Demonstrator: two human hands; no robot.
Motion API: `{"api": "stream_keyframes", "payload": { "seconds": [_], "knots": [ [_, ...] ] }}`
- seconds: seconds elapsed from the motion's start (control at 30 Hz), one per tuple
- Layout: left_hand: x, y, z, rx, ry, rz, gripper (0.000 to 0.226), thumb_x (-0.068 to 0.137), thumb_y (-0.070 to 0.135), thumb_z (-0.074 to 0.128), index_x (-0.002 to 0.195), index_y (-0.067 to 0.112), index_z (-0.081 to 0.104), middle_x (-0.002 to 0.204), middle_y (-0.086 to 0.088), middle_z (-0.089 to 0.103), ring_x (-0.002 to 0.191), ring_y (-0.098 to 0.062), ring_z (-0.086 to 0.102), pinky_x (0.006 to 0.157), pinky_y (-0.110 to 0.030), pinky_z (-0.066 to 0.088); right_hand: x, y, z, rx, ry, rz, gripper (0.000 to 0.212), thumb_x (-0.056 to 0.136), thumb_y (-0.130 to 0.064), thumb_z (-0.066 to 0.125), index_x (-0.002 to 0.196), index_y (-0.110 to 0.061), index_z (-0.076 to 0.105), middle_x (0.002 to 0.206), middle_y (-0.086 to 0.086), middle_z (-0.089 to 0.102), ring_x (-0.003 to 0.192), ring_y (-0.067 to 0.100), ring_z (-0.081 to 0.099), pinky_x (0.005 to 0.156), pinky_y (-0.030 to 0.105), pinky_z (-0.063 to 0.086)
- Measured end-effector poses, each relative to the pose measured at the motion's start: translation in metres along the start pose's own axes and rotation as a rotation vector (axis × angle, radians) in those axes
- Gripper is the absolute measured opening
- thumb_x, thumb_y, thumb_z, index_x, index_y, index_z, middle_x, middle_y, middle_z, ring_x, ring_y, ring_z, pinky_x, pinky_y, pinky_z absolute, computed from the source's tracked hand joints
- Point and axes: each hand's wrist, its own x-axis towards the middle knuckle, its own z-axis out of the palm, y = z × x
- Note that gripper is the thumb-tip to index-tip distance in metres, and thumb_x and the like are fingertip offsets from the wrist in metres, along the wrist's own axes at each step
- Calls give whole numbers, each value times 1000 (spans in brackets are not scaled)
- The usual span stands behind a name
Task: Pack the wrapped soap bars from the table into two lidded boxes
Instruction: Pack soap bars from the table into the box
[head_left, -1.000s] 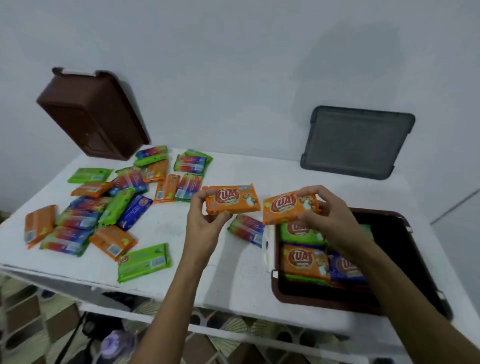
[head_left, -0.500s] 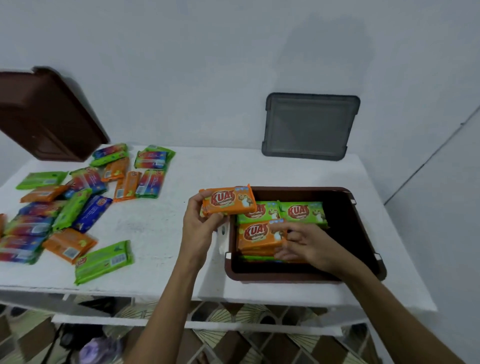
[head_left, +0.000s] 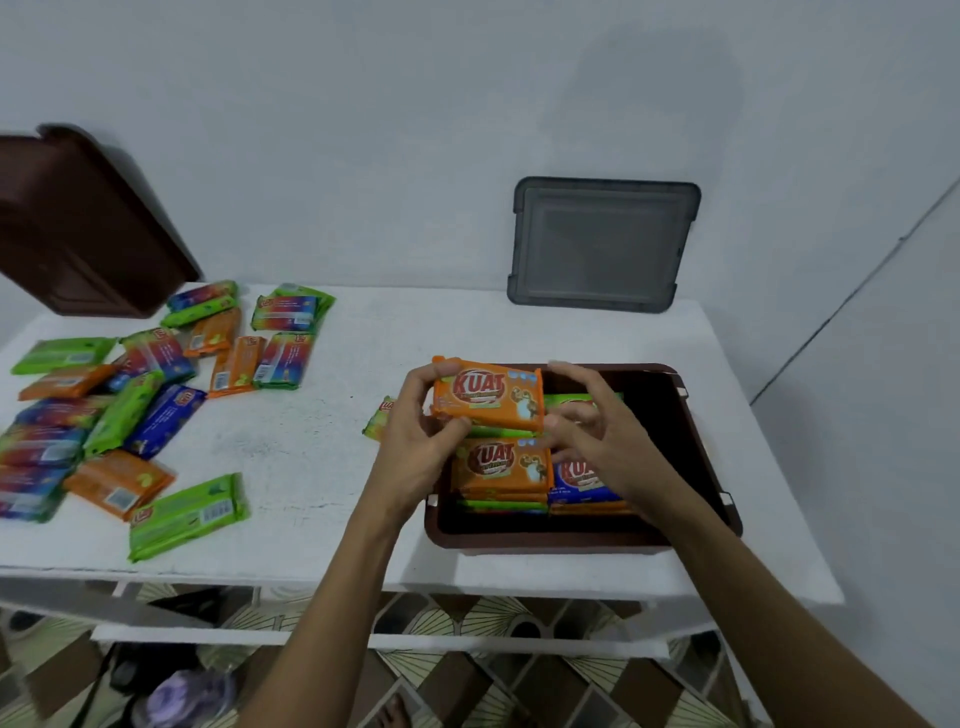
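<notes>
Box 1 (head_left: 709, 467) part-filled; left hand (head_left: 415, 447) & right hand (head_left: 602, 441) pinch orange bar (head_left: 488, 397) over it; many loose bars (head_left: 166, 421) on surface (head_left: 467, 322), 2nd box (head_left: 78, 234) not started.

A plain, pale grey-blue wall (head_left: 415, 130) fills the upper half of the frame. At the far right a thin dark seam (head_left: 852, 292) runs diagonally down it. Along the bottom edge is a tiled floor (head_left: 587, 691) patterned in brown, cream and dark fan shapes. At lower left a blurred lilac object (head_left: 187, 696) sits on the floor, with something dark (head_left: 140, 670) just beside it, too blurred to identify.
</notes>
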Motion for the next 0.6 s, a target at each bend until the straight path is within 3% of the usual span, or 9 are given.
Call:
{"api": "stream_keyframes", "payload": {
  "seconds": [0.1,0.23,0.3,0.43,0.6],
  "knots": [
    [1,2,14,139,-134,39,46,92,2,60,126,29,46,127,5,55,113,-11,60,84,-30,57,-5,-2,-9,128,-20,17,33,94,-14,60,125,-26,56,119,7,65,99,23,71,78,38,61],
    [5,-11,19,717,-237,177,44,89,27,65,128,35,47,135,10,49,122,-7,48,98,-35,49,-20,7,-33,32,40,17,20,92,-11,62,108,-23,66,123,5,60,104,22,68,73,34,61],
    [4,-20,20,880,-207,255,39,89,38,61,126,33,53,137,8,49,125,-12,44,102,-42,42,-28,11,-44,7,63,55,20,92,-11,61,108,-23,65,123,2,60,105,20,67,72,32,61],
    [2,-31,20,992,-57,307,30,89,30,60,118,23,63,131,0,55,120,-20,49,100,-41,39,-39,22,-64,-129,123,159,19,93,-12,61,109,-22,64,118,1,62,101,17,66,72,32,62],
    [2,-33,23,1046,-30,299,29,88,24,64,117,20,64,130,-3,57,121,-21,50,102,-41,36,-35,35,-60,-249,100,218,19,94,-11,59,112,-18,61,125,5,57,109,21,61,73,32,62]
  ]
}}
